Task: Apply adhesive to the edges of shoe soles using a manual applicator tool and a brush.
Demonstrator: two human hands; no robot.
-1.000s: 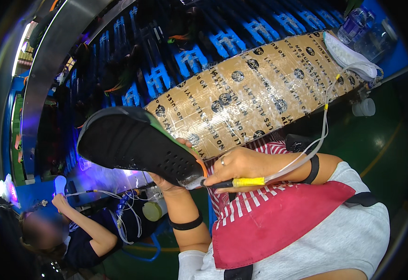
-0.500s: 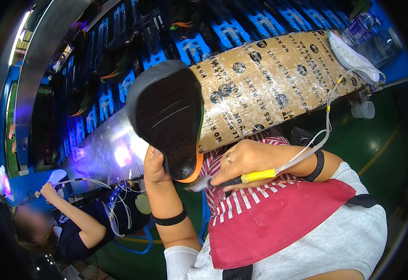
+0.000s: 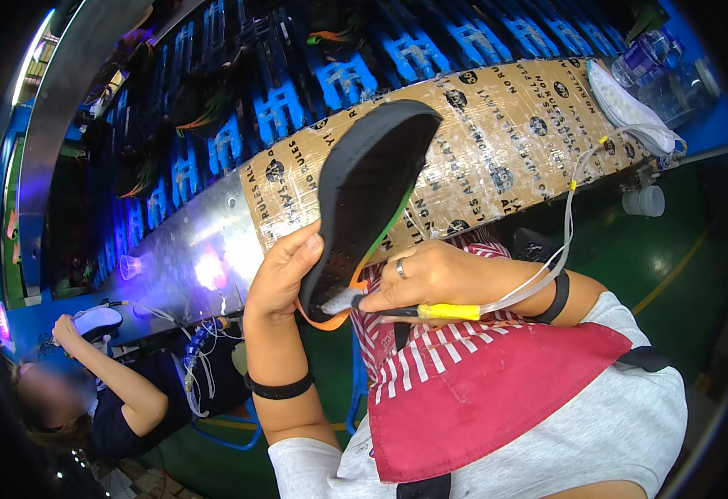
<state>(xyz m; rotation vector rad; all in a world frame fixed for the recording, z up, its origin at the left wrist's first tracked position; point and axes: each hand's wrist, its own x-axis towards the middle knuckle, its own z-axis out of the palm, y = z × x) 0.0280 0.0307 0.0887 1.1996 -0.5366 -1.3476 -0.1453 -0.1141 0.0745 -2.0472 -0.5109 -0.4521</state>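
Note:
My left hand is closed around the edge of a black shoe sole, tilted over the cardboard. The sole has a concave inside with small holes and an orange and green rim. In my right hand, a ring on one finger, is a brush with a black and yellow handle. Its pale bristles lie against the inside of the sole's near end, by the orange rim. Thin clear tubes run from the brush handle over my right forearm toward the far right.
Printed cardboard covers the metal bench. A white shoe sole and a plastic bottle sit at its right end. Blue racks line the far side. At left, a co-worker's hand is near another shoe part.
The sole has turned, its far end swinging right and its face tilting. The brush has moved left from beside the sole onto its near end.

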